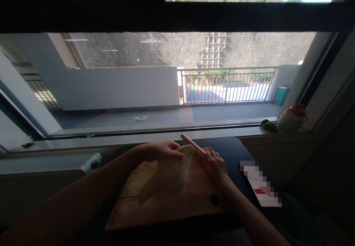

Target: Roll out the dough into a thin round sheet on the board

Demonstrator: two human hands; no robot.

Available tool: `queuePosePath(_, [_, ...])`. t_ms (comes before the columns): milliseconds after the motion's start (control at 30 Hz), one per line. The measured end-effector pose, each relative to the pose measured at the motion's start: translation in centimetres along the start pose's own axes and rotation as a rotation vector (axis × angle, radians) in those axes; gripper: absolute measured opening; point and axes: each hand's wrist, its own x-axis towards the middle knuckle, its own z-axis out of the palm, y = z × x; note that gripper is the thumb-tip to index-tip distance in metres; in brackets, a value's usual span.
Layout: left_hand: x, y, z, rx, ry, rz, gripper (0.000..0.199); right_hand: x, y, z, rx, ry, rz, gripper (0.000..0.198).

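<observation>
Forearms (88, 188), pale sheet (172, 174), wooden board (198, 201) on dark table (234, 150), radiator (52, 163), window (194, 16)

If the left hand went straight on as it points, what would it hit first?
Beyond the pale floppy sheet it holds, probably the slim pink tool in the right hand; depth is unclear.

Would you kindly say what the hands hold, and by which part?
Left hand: a pale sheet, by its upper edge. Right hand: a pink tool, by its near end.
</observation>
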Motion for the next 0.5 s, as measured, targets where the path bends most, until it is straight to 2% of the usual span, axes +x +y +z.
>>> queuePosePath(67, [-0.6, 1.1, 0.2, -0.128, 0.058, 0.065, 0.046, 0.0, 0.1, 0.1, -0.009, -0.012, 0.004, 0.019])
queuePosePath(133, [-0.4, 0.3, 0.0, -0.268, 0.137, 0.127, 0.045, 0.0, 0.2, 0.2, -0.017, -0.02, 0.007, 0.019])
queuePosePath(200, [0.5, -2.5, -0.1, -0.4, 0.264, 0.139, 0.044, 0.0, 0.2, 0.3, -0.026, -0.02, 0.006, 0.019])
queuePosePath(300, [2.1, -8.7, -0.1, -0.551, 0.447, -0.007, 0.046, 0.0, 0.2, 0.3, -0.045, -0.019, -0.002, 0.021])
queuePosePath(400, [2.5, -14.0, 0.2, -0.57, 0.452, -0.185, 0.049, -0.1, 0.2, 0.2, -0.057, -0.027, -0.009, 0.022])
queuePosePath(500, [1.8, -16.3, 0.7, -0.433, 0.461, -0.217, 0.054, -0.1, 0.0, 0.1, -0.069, -0.041, -0.002, 0.023])
